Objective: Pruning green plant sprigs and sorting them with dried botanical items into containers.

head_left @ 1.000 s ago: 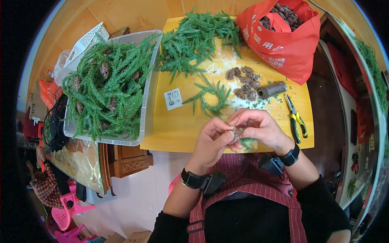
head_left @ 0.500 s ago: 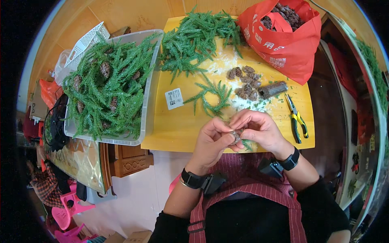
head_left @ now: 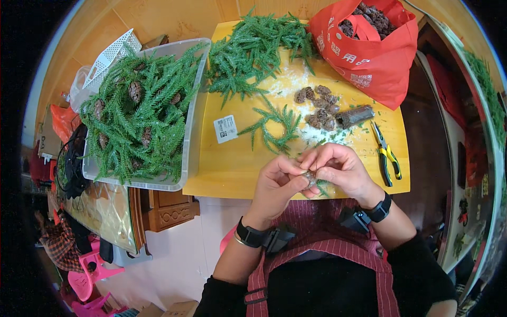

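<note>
Close to the table's near edge, my left hand [head_left: 273, 189] pinches a small brown pine cone [head_left: 310, 178] between thumb and fingers. The fingertips of my right hand [head_left: 344, 171] are pressed together against the cone, on a thin dark strand [head_left: 317, 160] that looks like wire. A bit of green sprig [head_left: 322, 188] shows beneath the fingers. Just beyond my hands lies a curled artificial pine sprig [head_left: 273, 127]. Several loose pine cones [head_left: 320, 108] sit past it, beside a dark brown cylindrical bundle [head_left: 355, 117]. Pliers [head_left: 387, 156] with yellow-and-black handles lie to the right.
A clear plastic bin [head_left: 191, 132] of green sprigs and cones stands at left. More artificial pine sprigs [head_left: 264, 47] are heaped at the back of the yellow table [head_left: 222, 169]. A red bag [head_left: 364, 63] of pine cones stands back right. A white label [head_left: 226, 129] lies near the bin.
My right fingers have shifted slightly at the cone, and the thin strand shows more upright between them. Both hands stay in nearly the same place.
</note>
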Demonstrator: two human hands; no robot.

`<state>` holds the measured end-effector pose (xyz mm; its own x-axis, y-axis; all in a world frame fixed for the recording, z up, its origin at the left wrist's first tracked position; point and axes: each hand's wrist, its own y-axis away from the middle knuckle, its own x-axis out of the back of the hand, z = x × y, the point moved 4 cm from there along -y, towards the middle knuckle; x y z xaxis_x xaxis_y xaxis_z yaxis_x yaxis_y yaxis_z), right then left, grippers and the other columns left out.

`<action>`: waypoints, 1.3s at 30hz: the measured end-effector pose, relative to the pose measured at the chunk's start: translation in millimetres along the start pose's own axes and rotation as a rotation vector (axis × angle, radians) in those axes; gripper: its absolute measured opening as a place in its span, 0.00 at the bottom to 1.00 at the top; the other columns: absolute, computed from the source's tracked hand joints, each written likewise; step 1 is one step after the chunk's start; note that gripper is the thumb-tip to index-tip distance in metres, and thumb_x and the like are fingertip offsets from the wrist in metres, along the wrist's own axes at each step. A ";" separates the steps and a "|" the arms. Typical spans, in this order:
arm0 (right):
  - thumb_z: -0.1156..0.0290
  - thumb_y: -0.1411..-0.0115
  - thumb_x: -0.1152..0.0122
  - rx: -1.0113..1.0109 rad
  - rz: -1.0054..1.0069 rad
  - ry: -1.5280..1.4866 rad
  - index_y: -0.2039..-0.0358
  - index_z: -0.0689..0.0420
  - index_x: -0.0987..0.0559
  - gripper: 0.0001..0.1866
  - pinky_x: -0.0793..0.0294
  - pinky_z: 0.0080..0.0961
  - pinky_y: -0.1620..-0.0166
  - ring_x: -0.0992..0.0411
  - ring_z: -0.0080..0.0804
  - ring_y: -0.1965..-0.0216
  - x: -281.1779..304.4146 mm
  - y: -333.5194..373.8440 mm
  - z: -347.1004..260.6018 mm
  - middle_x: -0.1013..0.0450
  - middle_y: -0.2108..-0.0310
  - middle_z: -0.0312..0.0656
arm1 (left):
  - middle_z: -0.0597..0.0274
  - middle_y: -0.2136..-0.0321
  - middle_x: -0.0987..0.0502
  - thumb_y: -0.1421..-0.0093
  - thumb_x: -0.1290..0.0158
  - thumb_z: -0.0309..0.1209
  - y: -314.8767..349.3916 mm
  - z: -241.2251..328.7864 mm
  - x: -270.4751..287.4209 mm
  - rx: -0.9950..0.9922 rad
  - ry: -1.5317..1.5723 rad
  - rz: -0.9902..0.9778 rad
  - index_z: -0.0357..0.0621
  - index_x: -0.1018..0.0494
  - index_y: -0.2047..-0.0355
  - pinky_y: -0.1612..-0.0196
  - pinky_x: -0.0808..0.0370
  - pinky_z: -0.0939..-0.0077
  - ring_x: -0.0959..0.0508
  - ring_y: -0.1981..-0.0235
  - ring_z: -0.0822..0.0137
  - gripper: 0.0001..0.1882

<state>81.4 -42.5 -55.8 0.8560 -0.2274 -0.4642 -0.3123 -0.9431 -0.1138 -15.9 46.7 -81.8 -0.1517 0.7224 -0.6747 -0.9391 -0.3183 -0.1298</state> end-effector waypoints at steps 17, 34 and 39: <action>0.81 0.44 0.50 0.263 0.135 0.336 0.65 0.66 0.30 0.05 0.27 0.20 0.68 0.28 0.26 0.71 -12.8 6.8 -4.1 0.32 0.64 0.48 | 0.54 0.70 0.28 0.45 0.52 0.17 -0.9 3.3 -0.2 -0.196 -0.059 0.014 0.37 0.34 0.69 0.68 0.23 0.74 0.23 0.70 0.65 0.05; 0.82 0.51 0.43 0.372 0.072 0.932 0.66 0.65 0.24 0.10 0.28 0.26 0.58 0.28 0.35 0.62 -12.3 20.3 -23.7 0.31 0.58 0.49 | 0.54 0.68 0.28 0.45 0.51 0.18 -1.6 -2.3 2.9 -0.204 -0.065 0.069 0.37 0.34 0.67 0.69 0.23 0.75 0.23 0.71 0.65 0.05; 0.77 0.54 0.40 0.146 0.306 1.154 0.56 0.62 0.30 0.22 0.36 0.28 0.49 0.33 0.40 0.53 11.6 39.8 -47.1 0.32 0.56 0.49 | 0.53 0.68 0.27 0.45 0.52 0.17 3.5 4.8 8.9 -0.154 -0.090 0.125 0.37 0.34 0.67 0.69 0.24 0.75 0.23 0.70 0.65 0.06</action>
<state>98.2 -94.1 -24.4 0.5794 -0.5906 0.5617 -0.5468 -0.7927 -0.2694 -22.1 55.0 -84.8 -0.2972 0.7210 -0.6260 -0.8542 -0.4937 -0.1631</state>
